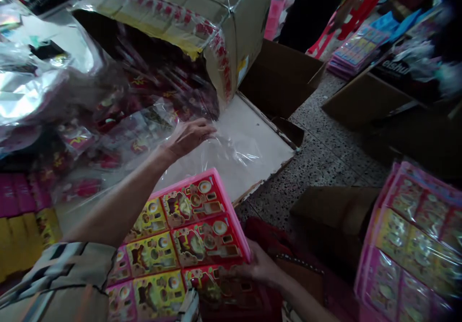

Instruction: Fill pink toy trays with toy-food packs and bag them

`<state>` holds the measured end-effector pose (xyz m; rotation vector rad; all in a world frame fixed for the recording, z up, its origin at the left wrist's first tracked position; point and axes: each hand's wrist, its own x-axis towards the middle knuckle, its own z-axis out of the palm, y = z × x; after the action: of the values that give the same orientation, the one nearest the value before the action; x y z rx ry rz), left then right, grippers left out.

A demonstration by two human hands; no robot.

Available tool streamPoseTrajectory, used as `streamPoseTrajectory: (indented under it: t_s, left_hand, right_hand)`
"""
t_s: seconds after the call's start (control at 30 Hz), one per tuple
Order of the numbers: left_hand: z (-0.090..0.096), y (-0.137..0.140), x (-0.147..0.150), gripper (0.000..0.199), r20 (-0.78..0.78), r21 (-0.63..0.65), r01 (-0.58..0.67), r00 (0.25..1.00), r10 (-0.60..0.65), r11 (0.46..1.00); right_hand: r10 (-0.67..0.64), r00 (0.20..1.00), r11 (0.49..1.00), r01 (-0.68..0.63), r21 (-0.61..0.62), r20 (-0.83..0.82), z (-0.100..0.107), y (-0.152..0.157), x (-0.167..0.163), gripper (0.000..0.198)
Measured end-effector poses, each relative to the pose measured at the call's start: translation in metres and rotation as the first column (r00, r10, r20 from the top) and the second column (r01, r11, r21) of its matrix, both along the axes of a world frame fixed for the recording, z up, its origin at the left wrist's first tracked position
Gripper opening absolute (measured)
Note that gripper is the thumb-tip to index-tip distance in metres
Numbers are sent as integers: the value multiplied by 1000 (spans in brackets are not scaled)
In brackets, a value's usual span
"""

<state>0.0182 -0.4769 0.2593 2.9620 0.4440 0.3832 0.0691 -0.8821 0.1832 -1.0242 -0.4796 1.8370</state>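
Note:
My left hand reaches across the white tabletop, its fingers closed on a clear plastic bag that lies crumpled and shiny there. Nearer to me, a pink-edged tray is tilted, filled with rows of small red, yellow and pink boxes printed with cooking pictures. My right hand grips the tray's right edge; some of its fingers are in shadow. Behind my left hand, small red packets in clear wrap lie in a loose heap.
A large taped carton lies with its open side over the packets. Wrapped trays are stacked at the right. An open carton and more stacked trays stand on the speckled floor. Pink and yellow boxes sit at the left.

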Motion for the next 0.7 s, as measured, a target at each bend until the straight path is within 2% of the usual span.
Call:
streamPoseTrajectory:
  t_s: [0.13,0.27,0.4,0.5,0.57,0.67,0.7]
  left_hand:
    - [-11,-18,-22,46,16,-109,-26,999,28,994]
    - [-20,-36,-65,45,1,-146,-85,996,86,986]
    - [-44,-65,-113,41,12,-185,-189,981,194,964]
    - [-73,-103,-153,38,-87,-247,-215,976,199,945]
    - [-94,-140,-184,40,-204,-307,-224,965,166,925]
    - [-121,-199,-224,43,-318,-427,-206,946,67,880]
    - [-129,-212,-234,42,-316,-454,-233,945,89,860]
  right_hand:
    - [36,998,999,-38,36,58,-3,37,8,64]
    - [97,995,992,-96,-77,9,-13,58,24,62]
    - [81,996,984,-87,-152,-46,-14,77,41,59]
    - [45,999,974,-37,-223,30,-15,83,65,60]
    - [-8,991,958,46,-282,132,-21,76,91,63]
    - [-21,959,900,141,-413,282,-41,57,138,64]
    - [8,934,878,164,-449,358,-51,50,153,63]
